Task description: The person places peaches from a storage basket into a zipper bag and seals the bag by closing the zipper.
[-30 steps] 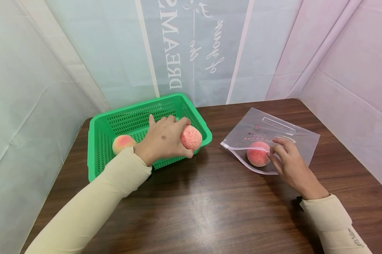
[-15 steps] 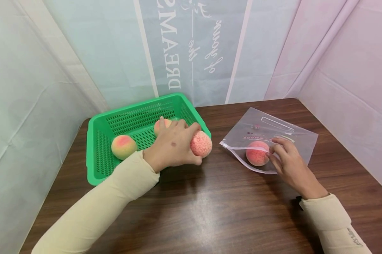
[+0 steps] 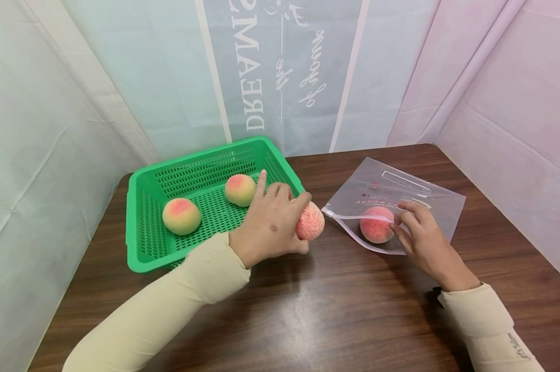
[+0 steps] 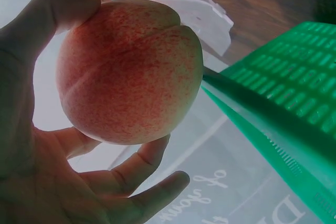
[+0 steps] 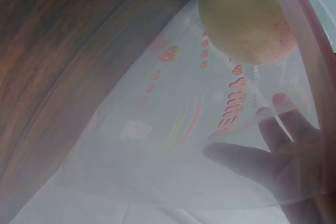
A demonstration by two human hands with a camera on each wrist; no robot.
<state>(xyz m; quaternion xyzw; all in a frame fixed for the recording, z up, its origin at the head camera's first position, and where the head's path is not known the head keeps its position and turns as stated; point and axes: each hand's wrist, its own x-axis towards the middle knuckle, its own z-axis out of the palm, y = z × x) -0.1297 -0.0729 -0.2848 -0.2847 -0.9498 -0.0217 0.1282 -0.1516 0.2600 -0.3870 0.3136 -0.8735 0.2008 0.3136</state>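
Observation:
My left hand (image 3: 271, 223) grips a pink, textured peach (image 3: 311, 221) between thumb and fingers, just past the right edge of the green basket (image 3: 131, 222). In the left wrist view the peach (image 4: 126, 77) shows its crease, the thumb over one side and fingers under the other. At the right, my right hand (image 3: 421, 238) pinches the opening edge of a clear zip bag (image 3: 354, 192), which lies on the table. Inside the bag, near its open mouth, rests another peach (image 3: 376, 231). Through the film in the right wrist view, that peach (image 5: 247, 19) looks pale.
Two yellow-pink peaches, one at the left (image 3: 181, 216) and one farther back (image 3: 240, 189), sit in the basket. A white zip slider (image 3: 327, 211) is at the bag's left corner. The dark wooden table (image 3: 303, 310) is bounded by a printed cloth (image 3: 280, 77) behind.
My left hand has carried the peach rightward out over the basket's edge toward the bag, uncovering the farther peach in the basket. My right hand and the bag have hardly moved.

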